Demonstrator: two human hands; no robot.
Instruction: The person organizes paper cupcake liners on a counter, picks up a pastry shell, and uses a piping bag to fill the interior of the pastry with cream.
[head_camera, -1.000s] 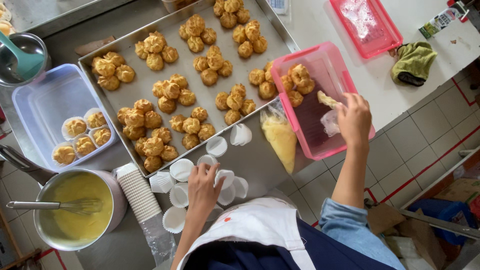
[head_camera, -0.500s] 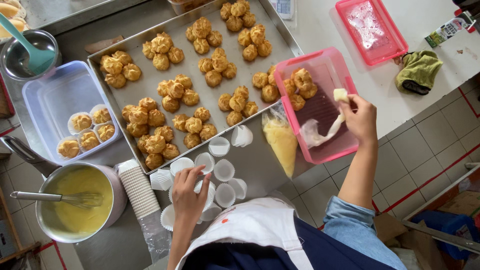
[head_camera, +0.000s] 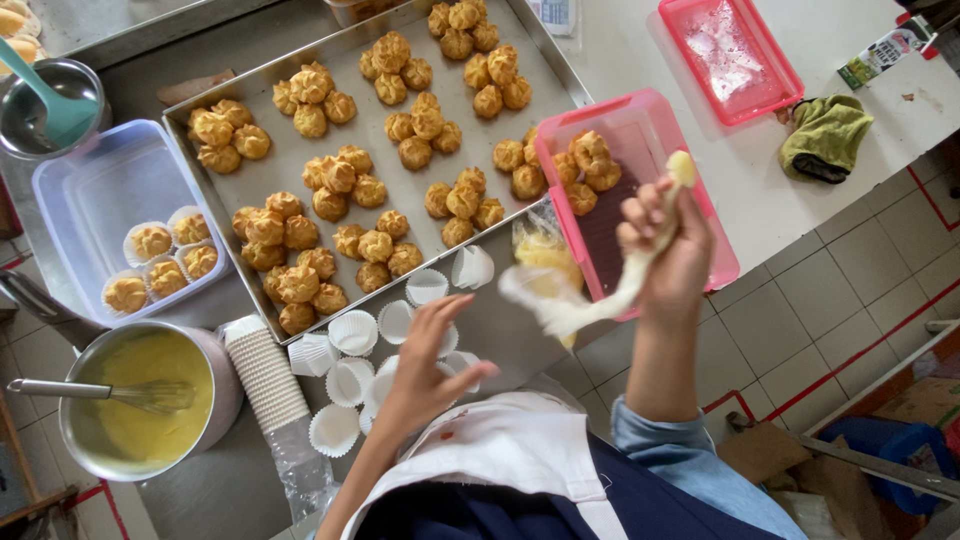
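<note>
Cream-filled piping bag (head_camera: 600, 295) gripped in right hand (head_camera: 668, 250) over pink tray (head_camera: 640, 135); left hand (head_camera: 430, 365) spread wide over white paper cups (head_camera: 352, 332).

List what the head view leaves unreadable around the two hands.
- Piping bag in the right hand: motion blur smears its lower end.
- Paper cups: the left hand covers several, so there is no count.
- Puffs in the pink tray: partly behind the right hand.
- Pan: handle cut off at the left edge.
</note>
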